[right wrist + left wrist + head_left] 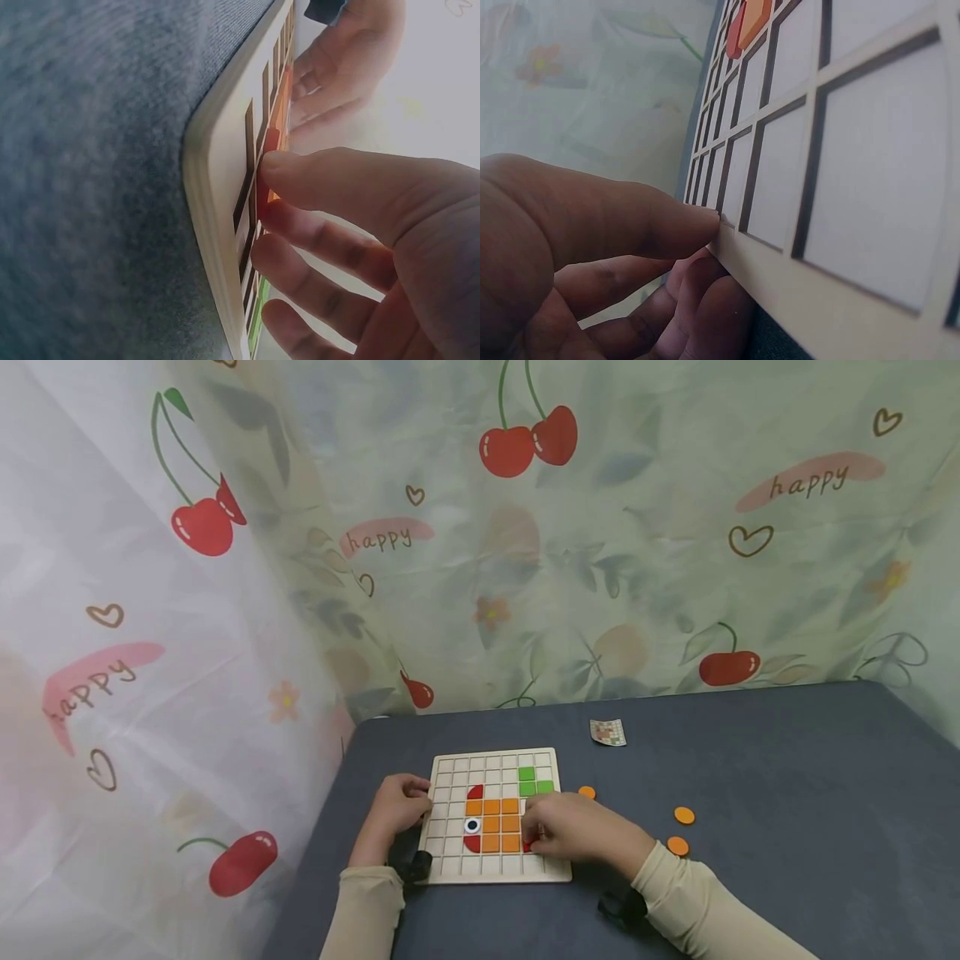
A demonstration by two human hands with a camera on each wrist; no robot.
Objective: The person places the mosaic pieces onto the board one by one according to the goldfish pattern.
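Note:
A wooden grid board (444,867) lies on the dark cloth. My left hand (399,803) grips its left edge, thumb (694,229) on the rim and the other fingers curled at its side. Over the board's right part, my right hand (570,828) pinches a red tile (271,141) between thumb and forefinger, low at the grid. Left of it sits a block of orange square tiles (491,825) with a round eye piece (472,826) and two curved red tiles (476,792) along its left side. Green square tiles (527,773) lie toward the upper right, partly hidden by the right hand.
Orange round discs (684,816) lie on the cloth right of the board, one close to the right sleeve. A small printed card (607,732) rests farther back. A patterned curtain (600,568) hangs behind and left of the table.

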